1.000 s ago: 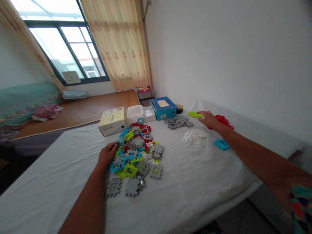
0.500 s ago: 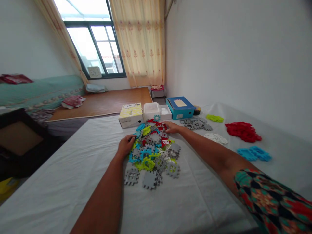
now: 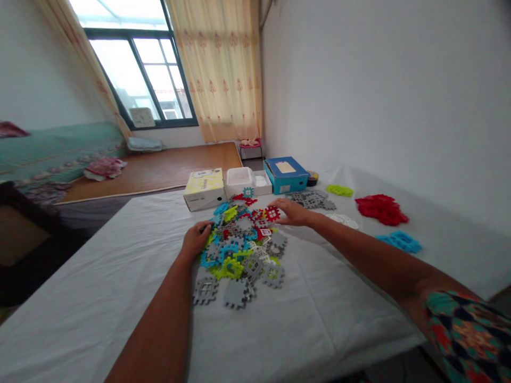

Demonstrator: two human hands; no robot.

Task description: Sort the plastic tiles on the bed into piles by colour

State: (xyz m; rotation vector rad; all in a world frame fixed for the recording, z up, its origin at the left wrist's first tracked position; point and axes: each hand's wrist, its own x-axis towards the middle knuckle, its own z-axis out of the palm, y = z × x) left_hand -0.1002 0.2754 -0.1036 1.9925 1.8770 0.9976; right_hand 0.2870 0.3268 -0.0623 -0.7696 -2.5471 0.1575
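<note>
Right hand (image 3: 293, 213) fingers pinch a notched red plastic tile (image 3: 272, 214) at the tile pile's (image 3: 239, 244) 1 o'clock edge, left hand (image 3: 195, 239) fingers curl at 9 o'clock, grip unclear, with an open white box (image 3: 238, 180) at 12 o'clock.

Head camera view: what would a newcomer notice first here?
A mixed pile of tiles sits on the white table, left hand at its left edge, right hand by a red tile at its far side. Further right lie single-colour heaps: red heap, blue heap, green heap.
</note>
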